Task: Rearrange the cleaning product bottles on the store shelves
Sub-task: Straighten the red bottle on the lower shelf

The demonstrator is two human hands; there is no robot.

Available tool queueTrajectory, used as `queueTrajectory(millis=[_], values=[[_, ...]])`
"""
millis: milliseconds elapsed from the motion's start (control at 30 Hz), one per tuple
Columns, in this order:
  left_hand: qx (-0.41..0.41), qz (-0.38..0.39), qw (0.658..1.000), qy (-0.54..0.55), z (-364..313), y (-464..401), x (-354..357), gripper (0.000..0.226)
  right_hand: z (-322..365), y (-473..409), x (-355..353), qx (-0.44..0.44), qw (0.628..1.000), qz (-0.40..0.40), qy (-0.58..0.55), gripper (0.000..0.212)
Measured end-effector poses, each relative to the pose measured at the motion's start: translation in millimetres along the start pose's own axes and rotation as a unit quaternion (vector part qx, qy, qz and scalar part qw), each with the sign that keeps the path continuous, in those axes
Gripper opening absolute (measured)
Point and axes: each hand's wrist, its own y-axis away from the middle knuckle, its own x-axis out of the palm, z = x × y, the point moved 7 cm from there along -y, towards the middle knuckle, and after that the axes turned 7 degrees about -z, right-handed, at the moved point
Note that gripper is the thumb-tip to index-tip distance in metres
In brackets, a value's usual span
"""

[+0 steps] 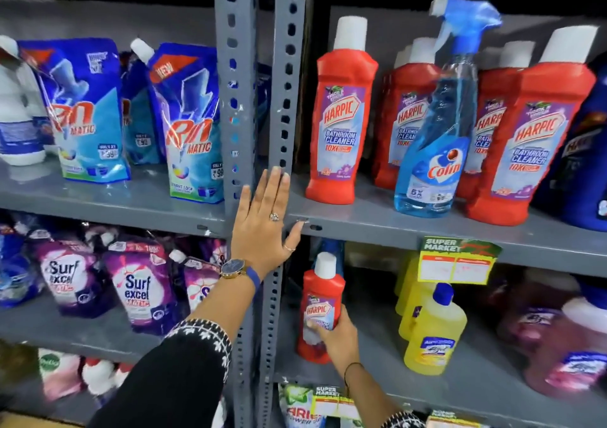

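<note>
My right hand (pixel 336 337) grips a small red Harpic bottle (pixel 320 299) with a white cap, upright at the left end of the lower right shelf (pixel 368 367). My left hand (pixel 266 220) lies flat, fingers spread, against the grey upright post (pixel 282 82) at the front edge of the upper shelf (pixel 377 222). On that upper shelf stand several larger red Harpic bottles (pixel 341 115) and a blue Colin spray bottle (pixel 438 138) in front of them.
Yellow cleaner bottles (pixel 433 332) and pink bottles (pixel 565 352) share the lower right shelf. A green price tag (pixel 456 260) hangs from the upper shelf edge. Left bay holds Rin pouches (pixel 193 125) above and Surf Excel pouches (pixel 138 293) below.
</note>
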Motion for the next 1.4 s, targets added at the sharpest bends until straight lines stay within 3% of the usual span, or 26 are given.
queueTrajectory(millis=[533,1133,1267,1400], values=[[0.003,0.004,1.000,-0.008,-1.4,-1.1,0.6,0.081,-0.5,-24.4,-94.1,-0.010,0.993,-0.116,-0.021,0.047],[-0.003,0.011,0.999,-0.035,-1.0,-0.5,3.1,0.075,-33.0,-35.7,-99.4,0.044,0.995,-0.034,-0.083,0.050],[0.003,0.010,0.999,-0.034,-1.9,-1.0,3.0,0.076,-22.5,-23.0,-105.4,0.014,0.988,-0.151,-0.034,0.071],[-0.002,0.008,1.000,-0.026,-1.4,-0.4,2.7,0.082,3.8,10.6,-100.6,-0.024,0.950,-0.308,0.050,0.098]])
